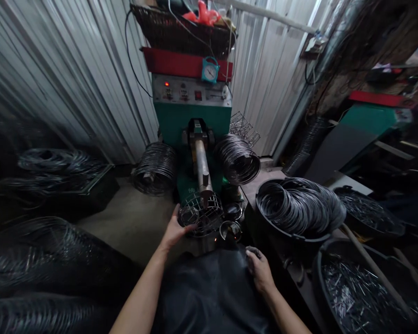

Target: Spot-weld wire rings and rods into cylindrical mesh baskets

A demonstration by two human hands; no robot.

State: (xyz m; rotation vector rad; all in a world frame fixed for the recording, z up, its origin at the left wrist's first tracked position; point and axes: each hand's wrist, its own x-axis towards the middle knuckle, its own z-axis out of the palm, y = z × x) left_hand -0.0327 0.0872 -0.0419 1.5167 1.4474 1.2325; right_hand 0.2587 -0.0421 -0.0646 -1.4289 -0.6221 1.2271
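Wire basket (209, 219) is being presented at the near end of the metal arm (202, 162) on the green machine (195, 107), probably a spot welder. Its left side is being clamped by the left hand (173, 230), thumb on the near side, fingers beyond. Right hand (260, 269) is being held curled, near right, by the black apron (214, 292); whether anything is being pinched there cannot be told. Orange sparks (215, 240) are being thrown just on the near side of the basket.

Judgement: joint quality is being governed by how squarely the wires are being seated against the arm's tip. Support is being given from one side only, so tilt is being risked; a level, steady hold is being called for. Fingers are being best protected when the outer rim is being gripped, away from the tip. Exact contact is being hidden by glare and blur.
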